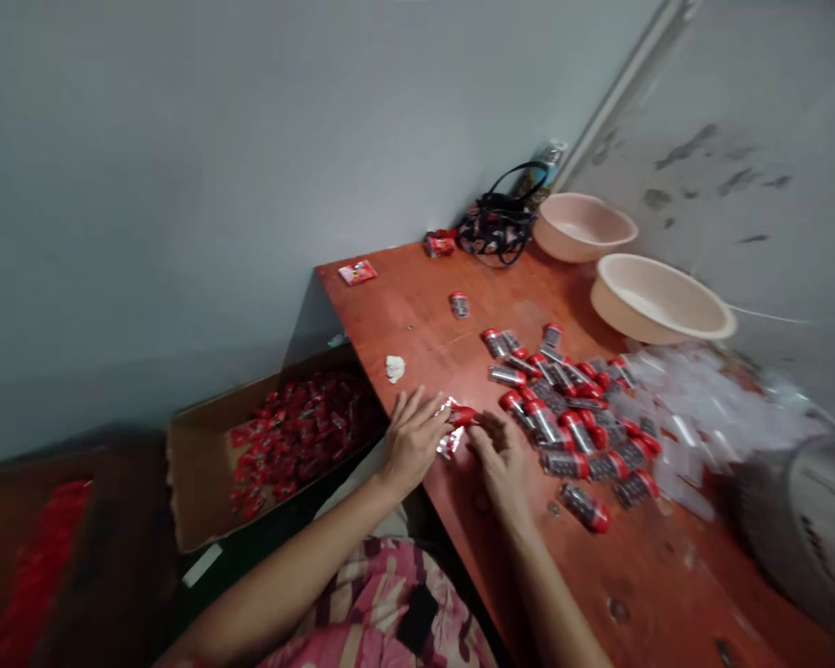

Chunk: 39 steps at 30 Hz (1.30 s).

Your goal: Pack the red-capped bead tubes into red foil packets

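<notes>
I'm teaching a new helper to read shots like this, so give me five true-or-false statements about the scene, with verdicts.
1. The left hand and right hand meet around a small red-and-silver packet. True.
2. Two pale plastic basins stand near the wall. True.
3. The cardboard box sits on top of the table. False: it sits lower, beside the table's edge, holding red packets.
4. A black bag lies right beside the hands. False: it is at the far end of the table, by the wall.
5. A crumpled white scrap lies on the table beyond the left hand. True.
</notes>
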Each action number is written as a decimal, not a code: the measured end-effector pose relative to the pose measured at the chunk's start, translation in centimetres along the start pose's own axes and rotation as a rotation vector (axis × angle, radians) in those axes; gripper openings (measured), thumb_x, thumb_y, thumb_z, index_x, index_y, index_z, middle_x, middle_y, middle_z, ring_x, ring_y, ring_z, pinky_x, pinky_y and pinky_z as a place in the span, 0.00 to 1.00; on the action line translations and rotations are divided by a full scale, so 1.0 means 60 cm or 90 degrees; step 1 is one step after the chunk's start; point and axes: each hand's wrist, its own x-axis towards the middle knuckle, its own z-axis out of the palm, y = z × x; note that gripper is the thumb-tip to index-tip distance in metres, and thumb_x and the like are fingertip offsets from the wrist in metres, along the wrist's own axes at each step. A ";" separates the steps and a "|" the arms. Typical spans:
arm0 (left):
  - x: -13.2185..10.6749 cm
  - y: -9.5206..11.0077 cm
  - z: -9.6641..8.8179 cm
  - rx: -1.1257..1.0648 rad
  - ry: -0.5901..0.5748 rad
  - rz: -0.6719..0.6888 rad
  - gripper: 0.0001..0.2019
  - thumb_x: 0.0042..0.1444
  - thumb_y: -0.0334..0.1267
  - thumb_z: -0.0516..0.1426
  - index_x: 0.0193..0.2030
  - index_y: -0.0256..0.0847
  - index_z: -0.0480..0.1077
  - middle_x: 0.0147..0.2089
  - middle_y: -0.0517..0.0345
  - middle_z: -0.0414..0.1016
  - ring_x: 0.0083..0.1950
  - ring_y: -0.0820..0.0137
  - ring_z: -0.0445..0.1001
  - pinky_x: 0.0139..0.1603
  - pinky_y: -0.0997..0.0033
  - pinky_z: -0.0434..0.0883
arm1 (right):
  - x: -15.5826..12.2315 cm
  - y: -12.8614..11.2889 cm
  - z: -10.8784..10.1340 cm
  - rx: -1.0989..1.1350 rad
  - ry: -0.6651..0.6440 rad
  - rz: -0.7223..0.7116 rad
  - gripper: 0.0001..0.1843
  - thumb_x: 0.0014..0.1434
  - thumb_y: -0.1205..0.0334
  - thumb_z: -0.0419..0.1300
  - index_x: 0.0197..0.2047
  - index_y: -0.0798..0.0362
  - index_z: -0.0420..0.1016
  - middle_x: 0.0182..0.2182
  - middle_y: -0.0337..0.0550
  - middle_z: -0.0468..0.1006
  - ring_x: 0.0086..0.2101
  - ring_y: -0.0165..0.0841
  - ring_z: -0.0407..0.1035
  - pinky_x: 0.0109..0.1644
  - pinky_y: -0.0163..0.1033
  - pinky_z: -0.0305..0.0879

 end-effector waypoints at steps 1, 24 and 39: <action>0.002 0.005 -0.004 -0.058 0.009 -0.007 0.14 0.53 0.34 0.53 0.47 0.47 0.70 0.53 0.55 0.69 0.60 0.59 0.57 0.60 0.47 0.49 | 0.005 -0.003 0.008 0.027 -0.009 0.005 0.18 0.48 0.59 0.62 0.43 0.50 0.66 0.39 0.41 0.74 0.39 0.34 0.69 0.41 0.38 0.66; 0.031 -0.025 -0.041 -0.811 0.017 -0.723 0.06 0.40 0.31 0.64 0.19 0.32 0.70 0.23 0.56 0.73 0.26 0.73 0.72 0.30 0.73 0.73 | 0.379 -0.105 0.115 -0.629 -0.010 -0.054 0.15 0.52 0.56 0.55 0.32 0.61 0.73 0.39 0.63 0.73 0.43 0.46 0.67 0.40 0.41 0.58; 0.067 -0.019 -0.050 -1.052 0.242 -0.814 0.02 0.49 0.27 0.57 0.30 0.35 0.70 0.28 0.55 0.76 0.32 0.68 0.76 0.36 0.68 0.74 | 0.027 -0.063 0.035 -0.084 -0.147 0.002 0.09 0.48 0.59 0.61 0.28 0.52 0.64 0.19 0.33 0.68 0.20 0.28 0.62 0.23 0.32 0.58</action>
